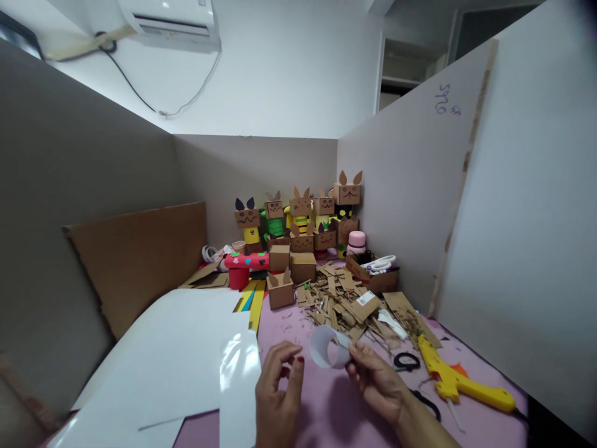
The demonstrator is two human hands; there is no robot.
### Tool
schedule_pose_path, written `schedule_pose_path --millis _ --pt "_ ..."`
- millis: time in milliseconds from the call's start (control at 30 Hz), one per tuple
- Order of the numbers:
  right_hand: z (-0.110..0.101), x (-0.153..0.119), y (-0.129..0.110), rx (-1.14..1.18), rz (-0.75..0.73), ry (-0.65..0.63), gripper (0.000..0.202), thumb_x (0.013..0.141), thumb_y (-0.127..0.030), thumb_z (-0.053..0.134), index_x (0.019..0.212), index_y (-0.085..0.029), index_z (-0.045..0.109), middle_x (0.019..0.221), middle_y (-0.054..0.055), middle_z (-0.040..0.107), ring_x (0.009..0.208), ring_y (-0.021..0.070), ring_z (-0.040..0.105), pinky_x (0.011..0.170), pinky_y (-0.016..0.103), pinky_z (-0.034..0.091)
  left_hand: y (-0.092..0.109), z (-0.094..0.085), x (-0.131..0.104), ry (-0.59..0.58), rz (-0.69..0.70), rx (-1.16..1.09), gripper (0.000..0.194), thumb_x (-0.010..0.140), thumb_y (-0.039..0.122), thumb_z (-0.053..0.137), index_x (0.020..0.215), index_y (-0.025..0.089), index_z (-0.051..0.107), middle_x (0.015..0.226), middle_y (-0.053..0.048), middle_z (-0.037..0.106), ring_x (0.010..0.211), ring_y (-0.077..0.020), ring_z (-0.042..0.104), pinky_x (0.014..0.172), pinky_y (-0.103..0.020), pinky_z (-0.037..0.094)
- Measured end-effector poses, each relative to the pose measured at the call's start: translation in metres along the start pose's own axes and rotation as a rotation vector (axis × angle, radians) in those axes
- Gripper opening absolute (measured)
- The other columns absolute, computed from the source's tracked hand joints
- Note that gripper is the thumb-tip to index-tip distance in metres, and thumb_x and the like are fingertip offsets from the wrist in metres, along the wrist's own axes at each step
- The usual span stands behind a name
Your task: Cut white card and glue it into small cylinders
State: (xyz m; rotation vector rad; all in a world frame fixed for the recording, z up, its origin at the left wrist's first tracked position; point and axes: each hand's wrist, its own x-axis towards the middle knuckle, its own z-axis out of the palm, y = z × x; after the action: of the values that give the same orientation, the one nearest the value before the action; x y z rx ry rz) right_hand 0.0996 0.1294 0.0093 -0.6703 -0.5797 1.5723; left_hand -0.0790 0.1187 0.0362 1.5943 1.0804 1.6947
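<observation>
A short white paper ring (321,348), rolled into an open tube, is pinched at its right side between the thumb and fingers of my right hand (377,384). Just left of the ring, my left hand (278,392) is raised with fingers curled and apart from the thumb, holding nothing and not touching the paper. Glossy white sheets (172,348) lie on the table to the left. Black-handled scissors (407,362) and a yellow glue gun (459,381) rest right of my right hand.
Cardboard scraps (336,298) are heaped beyond my hands on the purple table (280,323). Small cardboard boxes (280,291), a red tube (247,261) and box-headed animal figures (301,208) stand behind. Panels rise on both sides; a brown cardboard sheet (144,261) leans left.
</observation>
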Motion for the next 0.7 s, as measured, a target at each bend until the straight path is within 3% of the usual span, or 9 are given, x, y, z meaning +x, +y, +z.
schedule_pose_path --millis 100,267,367,467,600,700 --pt "0.003 -0.003 0.002 -0.051 -0.017 -0.016 0.034 0.049 -0.031 0.088 0.067 -0.014 0.064 0.054 -0.004 0.062 0.04 0.0016 0.05 0.04 0.01 0.037 0.01 0.007 -0.006 0.035 0.04 -0.025 0.008 0.071 0.027 0.065 0.074 0.022 0.071 0.084 -0.008 0.063 0.083 -0.0243 0.056 0.068 -0.027 0.043" --pt "0.006 -0.002 0.006 -0.207 -0.11 -0.017 0.032 0.055 -0.036 0.084 0.064 -0.013 0.064 0.047 -0.002 0.063 0.042 0.0048 0.051 0.043 0.013 0.035 0.018 0.013 -0.007 0.081 -0.078 -0.122 0.012 0.068 0.03 0.068 0.071 0.02 0.074 0.084 -0.009 0.064 0.083 -0.0256 0.056 0.072 -0.026 0.041" --pt "0.007 -0.002 0.005 -0.313 -0.182 -0.008 0.031 0.057 -0.038 0.083 0.063 -0.013 0.065 0.048 0.0 0.065 0.045 0.0071 0.051 0.047 0.016 0.036 0.013 0.011 -0.002 -0.049 -0.198 -0.125 0.018 0.071 0.036 0.066 0.074 0.019 0.073 0.079 -0.006 0.065 0.079 -0.0238 0.057 0.072 -0.026 0.042" --pt "0.01 -0.006 0.005 -0.411 -0.251 -0.007 0.028 0.062 -0.037 0.08 0.065 -0.012 0.067 0.05 0.001 0.065 0.048 0.0091 0.05 0.05 0.019 0.036 0.003 0.009 0.0 -0.191 -0.337 -0.091 0.025 0.07 0.042 0.066 0.066 0.017 0.068 0.058 0.0 0.059 0.057 -0.0172 0.052 0.054 -0.023 0.039" --pt "0.014 -0.014 0.008 -0.66 -0.424 0.01 0.025 0.074 -0.038 0.069 0.067 -0.014 0.067 0.057 0.001 0.063 0.056 0.0125 0.053 0.054 0.022 0.039 -0.013 0.012 0.001 -0.25 -0.503 -0.109 0.036 0.07 0.048 0.066 0.056 0.014 0.062 0.037 0.005 0.046 0.038 -0.0085 0.036 0.041 -0.019 0.025" --pt "0.016 -0.021 0.01 -0.855 -0.569 0.036 0.023 0.08 -0.035 0.062 0.07 -0.015 0.067 0.061 0.002 0.062 0.059 0.0156 0.056 0.056 0.024 0.042 -0.019 0.016 0.002 -0.253 -0.583 -0.282 0.038 0.064 0.048 0.072 0.066 0.011 0.066 0.041 0.002 0.056 0.037 -0.0067 0.039 0.039 -0.017 0.028"
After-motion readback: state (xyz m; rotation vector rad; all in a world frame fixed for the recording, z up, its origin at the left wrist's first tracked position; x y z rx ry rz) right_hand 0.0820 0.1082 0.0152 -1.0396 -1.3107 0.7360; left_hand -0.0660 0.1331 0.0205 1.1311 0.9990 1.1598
